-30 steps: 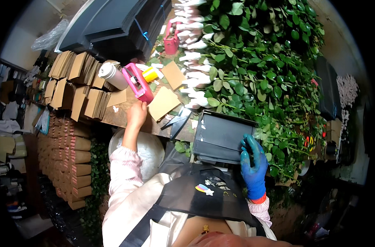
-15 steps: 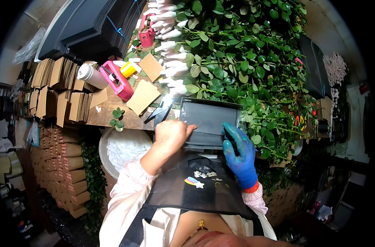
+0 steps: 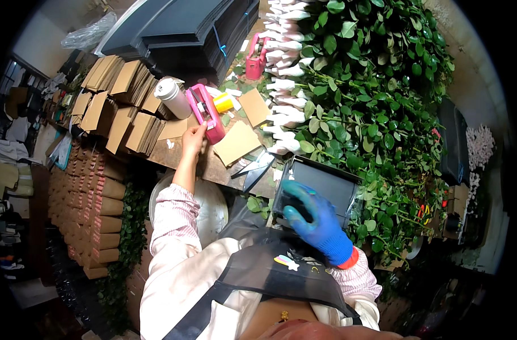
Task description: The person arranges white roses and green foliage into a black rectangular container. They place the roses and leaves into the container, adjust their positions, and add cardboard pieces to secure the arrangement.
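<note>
My left hand (image 3: 194, 140) reaches to the near end of a pink tape dispenser (image 3: 210, 117), thumb and fingers pinched there; what is between them is too small to make out. My right hand (image 3: 318, 224), in a blue glove with green coating, hovers at the left part of a dark rectangular tray (image 3: 332, 178), its fingers apart and curved. Left of the tray lie black scissors (image 3: 255, 170) and brown card squares (image 3: 236, 143). A pale lidded cylinder (image 3: 173, 100) and a yellow object (image 3: 223, 101) are beside the dispenser.
Cardboard stacks (image 3: 111, 107) and dark sheets (image 3: 179, 31) fill the back left. Leafy stems with white-wrapped heads (image 3: 284, 116) cover the right. A second pink dispenser (image 3: 254, 65) is farther back. A white bucket (image 3: 213, 212) sits below the table edge, brown bundles (image 3: 88, 209) at left.
My left hand went from the dispenser to the tray half a second ago and is now back at the dispenser. My gloved right hand has shifted left over the tray.
</note>
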The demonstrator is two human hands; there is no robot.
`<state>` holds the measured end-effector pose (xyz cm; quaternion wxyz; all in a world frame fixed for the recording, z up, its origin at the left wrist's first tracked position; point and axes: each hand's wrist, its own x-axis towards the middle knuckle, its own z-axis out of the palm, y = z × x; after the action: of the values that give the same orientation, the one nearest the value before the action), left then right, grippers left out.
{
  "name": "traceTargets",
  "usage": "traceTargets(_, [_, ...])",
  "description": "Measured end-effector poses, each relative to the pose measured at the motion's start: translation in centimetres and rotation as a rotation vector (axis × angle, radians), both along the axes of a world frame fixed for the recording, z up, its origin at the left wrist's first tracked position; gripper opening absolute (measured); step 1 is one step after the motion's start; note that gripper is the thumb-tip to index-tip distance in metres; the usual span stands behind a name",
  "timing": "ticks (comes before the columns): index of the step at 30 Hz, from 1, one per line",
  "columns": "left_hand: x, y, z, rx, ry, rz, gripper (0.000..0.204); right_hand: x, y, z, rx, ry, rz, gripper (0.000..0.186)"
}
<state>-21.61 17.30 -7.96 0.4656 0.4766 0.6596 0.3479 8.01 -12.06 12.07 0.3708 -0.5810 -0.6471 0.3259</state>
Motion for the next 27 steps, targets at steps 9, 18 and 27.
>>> traceTargets(9, [2.0,-3.5,4.9,-0.087,-0.553,0.077,0.025,-4.8,9.8,-3.5,-0.304,0.380,0.134,0.045])
traceTargets(18, [5.7,-12.8,5.7,-0.298,-1.039,0.127,0.015,-5.2,15.1,-10.6,-0.353,0.267,0.291,0.039])
traceTargets(27, [8.5,-16.6,5.2,-0.217,-1.011,0.012,0.021,-5.4,14.2,-8.4,-0.788,0.449,0.061,0.041])
